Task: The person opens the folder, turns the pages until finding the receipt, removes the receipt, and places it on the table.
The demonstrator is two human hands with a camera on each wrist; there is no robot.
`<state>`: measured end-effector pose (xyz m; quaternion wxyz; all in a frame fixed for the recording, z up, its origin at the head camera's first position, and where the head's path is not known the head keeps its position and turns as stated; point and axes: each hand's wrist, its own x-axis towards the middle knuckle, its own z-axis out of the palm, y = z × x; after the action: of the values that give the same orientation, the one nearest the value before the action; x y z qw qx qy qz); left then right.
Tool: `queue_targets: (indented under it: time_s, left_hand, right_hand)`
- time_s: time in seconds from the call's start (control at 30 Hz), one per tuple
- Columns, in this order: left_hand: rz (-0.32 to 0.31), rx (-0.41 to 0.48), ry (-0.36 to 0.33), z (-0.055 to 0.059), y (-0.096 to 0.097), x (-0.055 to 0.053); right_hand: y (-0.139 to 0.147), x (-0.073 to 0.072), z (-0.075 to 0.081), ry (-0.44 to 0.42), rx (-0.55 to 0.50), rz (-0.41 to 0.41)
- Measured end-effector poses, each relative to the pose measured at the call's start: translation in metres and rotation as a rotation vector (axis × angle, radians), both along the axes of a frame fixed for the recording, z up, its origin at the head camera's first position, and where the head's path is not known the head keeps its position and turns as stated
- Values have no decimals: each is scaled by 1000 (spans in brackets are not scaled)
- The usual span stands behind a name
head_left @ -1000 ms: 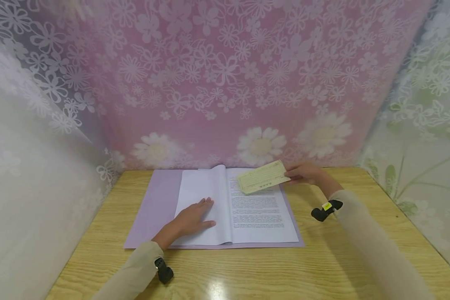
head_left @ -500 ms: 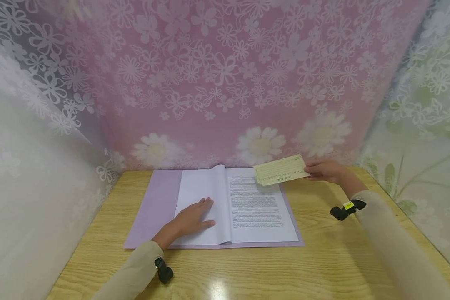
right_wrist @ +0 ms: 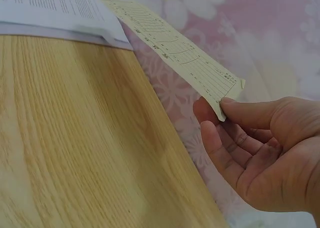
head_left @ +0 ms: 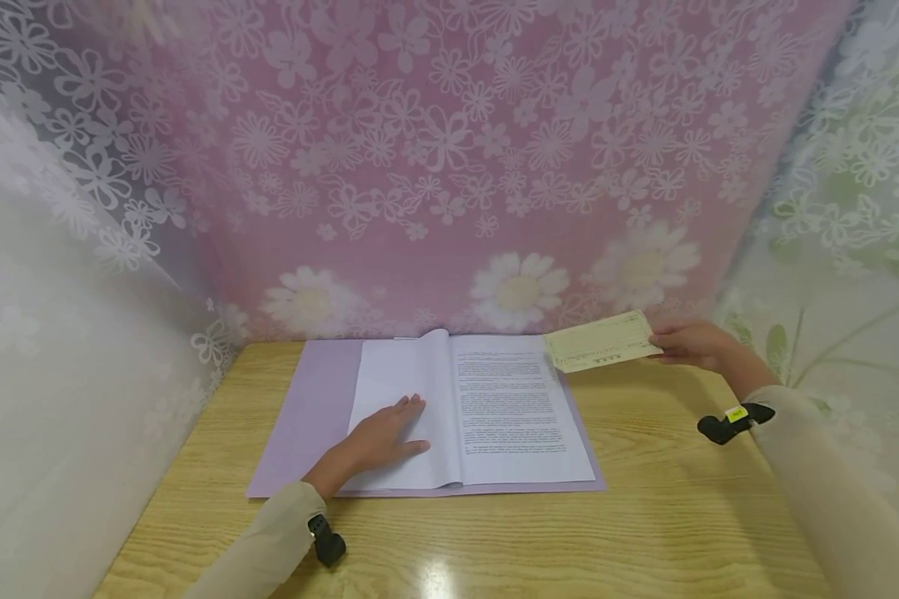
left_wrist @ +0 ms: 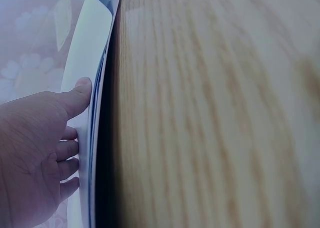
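Observation:
An open lilac folder (head_left: 318,416) lies on the table with printed pages (head_left: 505,416) inside, the turned white sheets curling up at the middle. My left hand (head_left: 385,437) rests flat on the left-hand white sheet (head_left: 389,374), its fingers stretched out. In the left wrist view the left hand (left_wrist: 45,143) lies along the stack's near edge. My right hand (head_left: 692,345) pinches one end of a pale yellow printed paper slip (head_left: 599,341) between thumb and fingers. The slip is held in the air past the folder's far right corner. In the right wrist view the slip (right_wrist: 175,47) slants up from the thumb.
The wooden table (head_left: 682,499) stretches in front and to the right of the folder. A pink floral curtain (head_left: 434,166) stands right behind the table, with pale floral cloths (head_left: 854,274) at both sides. Each wrist wears a black strap device (head_left: 734,423).
My right hand has carried the yellow slip to the right, from above the printed page to beyond the folder's right edge. The left hand has stayed in place.

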<state>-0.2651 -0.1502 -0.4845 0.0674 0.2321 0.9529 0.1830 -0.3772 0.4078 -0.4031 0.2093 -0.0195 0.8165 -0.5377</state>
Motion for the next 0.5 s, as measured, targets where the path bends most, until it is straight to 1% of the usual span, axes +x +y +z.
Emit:
queue_targets:
  time_s: [0.07,0.27,0.5]
  left_hand:
    - [1,0,0,0,0,0]
    - [0,5,-10,0,0,0]
    - [3,-7,-13,-1,-1,-1]
  right_hand:
    - [8,2,0,2,14,-12]
    - [29,5,-6,-37,27,-56]
    - [43,12,-14,-44,115,-73]
